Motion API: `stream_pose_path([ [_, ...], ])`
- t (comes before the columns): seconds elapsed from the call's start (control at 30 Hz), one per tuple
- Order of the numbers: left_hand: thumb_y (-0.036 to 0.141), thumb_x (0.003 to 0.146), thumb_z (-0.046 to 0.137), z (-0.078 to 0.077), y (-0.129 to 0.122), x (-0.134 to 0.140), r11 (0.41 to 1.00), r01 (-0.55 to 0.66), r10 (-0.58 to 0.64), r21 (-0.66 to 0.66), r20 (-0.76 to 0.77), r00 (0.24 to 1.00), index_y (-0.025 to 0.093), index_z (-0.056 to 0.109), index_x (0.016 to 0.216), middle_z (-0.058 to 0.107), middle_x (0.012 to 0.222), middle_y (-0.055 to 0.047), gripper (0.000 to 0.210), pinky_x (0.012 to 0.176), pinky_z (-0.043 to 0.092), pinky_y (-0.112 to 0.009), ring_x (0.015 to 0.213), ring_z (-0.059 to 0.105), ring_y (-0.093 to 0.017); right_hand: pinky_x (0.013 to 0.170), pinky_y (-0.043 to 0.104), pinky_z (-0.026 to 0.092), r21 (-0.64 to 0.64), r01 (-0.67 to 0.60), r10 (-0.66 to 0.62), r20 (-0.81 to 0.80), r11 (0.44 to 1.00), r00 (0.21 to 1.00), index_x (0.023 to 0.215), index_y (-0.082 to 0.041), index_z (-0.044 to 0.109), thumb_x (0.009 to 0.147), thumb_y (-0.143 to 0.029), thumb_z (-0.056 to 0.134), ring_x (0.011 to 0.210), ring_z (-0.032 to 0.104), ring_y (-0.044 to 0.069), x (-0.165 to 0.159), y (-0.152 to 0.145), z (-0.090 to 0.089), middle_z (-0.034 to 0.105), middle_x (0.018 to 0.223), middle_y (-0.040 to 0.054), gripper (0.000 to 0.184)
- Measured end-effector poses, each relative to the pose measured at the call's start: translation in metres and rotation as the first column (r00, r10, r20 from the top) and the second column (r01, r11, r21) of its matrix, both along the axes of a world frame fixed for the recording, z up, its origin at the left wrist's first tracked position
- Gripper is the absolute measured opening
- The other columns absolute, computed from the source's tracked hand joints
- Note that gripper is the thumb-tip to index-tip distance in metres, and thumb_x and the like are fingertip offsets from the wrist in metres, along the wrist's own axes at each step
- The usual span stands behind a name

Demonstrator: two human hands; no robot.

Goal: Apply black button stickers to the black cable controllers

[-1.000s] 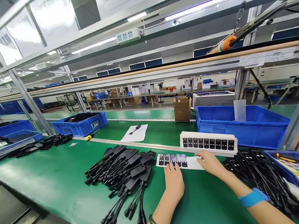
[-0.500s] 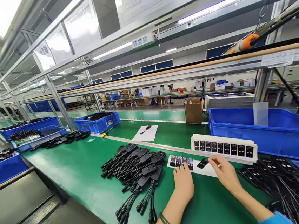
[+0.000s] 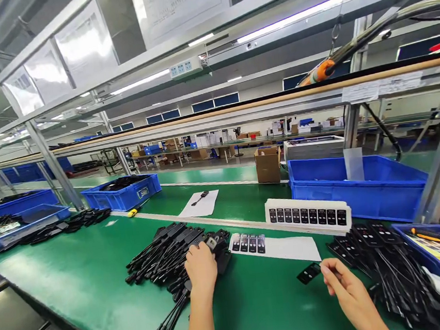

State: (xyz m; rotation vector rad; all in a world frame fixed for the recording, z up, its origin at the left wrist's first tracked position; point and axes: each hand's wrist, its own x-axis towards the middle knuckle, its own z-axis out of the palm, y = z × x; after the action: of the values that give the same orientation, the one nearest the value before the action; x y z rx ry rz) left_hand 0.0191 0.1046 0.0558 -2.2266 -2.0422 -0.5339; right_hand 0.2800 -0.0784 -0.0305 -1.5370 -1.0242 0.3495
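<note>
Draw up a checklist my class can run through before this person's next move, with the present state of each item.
1. Black label held by one end in the right hand: ok.
2. Black label separated from the white backing strip: ok, a gap shows between them.
3. Left hand away from the pile of black cable modules: not ok, it is at the pile.
4. A single module in the left grip: cannot tell, the hand covers its fingertips.
5. Labels remaining on the strip: ok, four.
6. Underside of the held label clean: cannot tell, it faces away.
</note>
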Motion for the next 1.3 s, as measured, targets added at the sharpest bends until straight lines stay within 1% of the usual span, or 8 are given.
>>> stream_pose_path([
  [0.13,0.038,0.090,0.044,0.002,-0.016,0.033,0.951,0.277,-0.306,0.140,0.273,0.912,0.017,0.046,0.113,0.054,0.107,-0.011,0.030,0.071,0.045,-0.030,0.089,0.060,-0.021,0.056,0.029,0.044,0.077,-0.020,0.029,-0.111,0.997,0.993,0.083,-0.024,0.053,0.087,-0.054,0.049,0.056,0.053,0.017,-0.011,-0.002,0.015,0.053,0.068,-0.0006,0.031],
  [0.23,0.045,0.081,0.057,-0.010,-0.041,0.064,0.811,0.581,-0.460,0.068,0.689,0.560,0.020,0.043,0.101,0.057,0.076,0.000,0.035,0.055,0.043,-0.025,0.062,0.058,-0.015,0.055,0.028,0.043,0.135,-0.028,0.054,-0.192,0.990,0.980,0.082,-0.023,0.052,0.088,-0.051,0.051,0.055,0.052,0.015,-0.013,-0.005,0.023,0.052,0.068,-0.0015,0.029],
  [0.33,0.043,0.072,0.068,-0.029,-0.073,0.091,0.535,0.828,-0.113,-0.167,0.957,0.266,0.020,0.040,0.096,0.045,0.058,0.010,0.044,0.040,0.030,-0.018,0.041,0.041,-0.006,0.053,0.026,0.042,0.180,-0.051,0.094,-0.242,0.982,0.966,0.081,-0.022,0.052,0.088,-0.049,0.053,0.054,0.049,0.014,-0.013,-0.008,0.030,0.049,0.067,-0.0024,0.028],
  [0.4,0.039,0.066,0.074,-0.040,-0.094,0.103,0.361,0.916,0.150,-0.177,0.980,0.130,0.017,0.042,0.095,0.051,0.065,0.007,0.049,0.044,0.034,-0.016,0.045,0.044,-0.004,0.051,0.025,0.040,0.191,-0.056,0.105,-0.254,0.980,0.961,0.081,-0.022,0.051,0.088,-0.048,0.054,0.052,0.047,0.013,-0.013,-0.010,0.034,0.046,0.065,-0.0033,0.027],
  [0.47,0.036,0.065,0.075,-0.046,-0.108,0.111,0.281,0.947,0.303,-0.152,0.951,0.063,0.014,0.044,0.097,0.060,0.079,0.000,0.050,0.052,0.042,-0.017,0.054,0.051,-0.004,0.050,0.024,0.039,0.193,-0.052,0.102,-0.255,0.980,0.961,0.080,-0.022,0.051,0.088,-0.047,0.054,0.051,0.045,0.012,-0.011,-0.012,0.038,0.045,0.064,-0.0040,0.027],
  [0.57,0.030,0.066,0.072,-0.049,-0.118,0.113,0.238,0.960,0.360,-0.149,0.931,0.055,0.014,0.043,0.099,0.064,0.096,-0.009,0.047,0.065,0.049,-0.025,0.065,0.061,-0.010,0.050,0.024,0.039,0.190,-0.050,0.101,-0.265,0.981,0.959,0.079,-0.022,0.050,0.087,-0.046,0.055,0.051,0.045,0.012,-0.009,-0.015,0.042,0.044,0.064,-0.0044,0.026],
  [0.73,0.017,0.064,0.069,-0.048,-0.117,0.111,0.185,0.968,0.319,-0.168,0.942,0.102,0.016,0.041,0.106,0.066,0.090,-0.007,0.050,0.074,0.051,-0.034,0.076,0.067,-0.019,0.047,0.023,0.039,0.123,-0.059,0.092,-0.275,0.991,0.957,0.076,-0.021,0.050,0.081,-0.050,0.060,0.048,0.045,0.011,-0.004,-0.016,0.048,0.045,0.065,-0.0046,0.031],
  [1.3,0.014,0.064,0.070,-0.047,-0.118,0.109,0.038,0.990,0.328,-0.134,0.938,0.114,0.018,0.036,0.120,0.068,0.100,-0.012,0.065,0.078,0.052,-0.036,0.083,0.069,-0.023,0.044,0.021,0.039,-0.007,-0.146,0.140,-0.249,0.989,0.958,0.076,-0.019,0.056,0.079,-0.047,0.064,0.055,0.048,0.013,-0.010,-0.015,0.043,0.052,0.063,-0.0014,0.030],
])
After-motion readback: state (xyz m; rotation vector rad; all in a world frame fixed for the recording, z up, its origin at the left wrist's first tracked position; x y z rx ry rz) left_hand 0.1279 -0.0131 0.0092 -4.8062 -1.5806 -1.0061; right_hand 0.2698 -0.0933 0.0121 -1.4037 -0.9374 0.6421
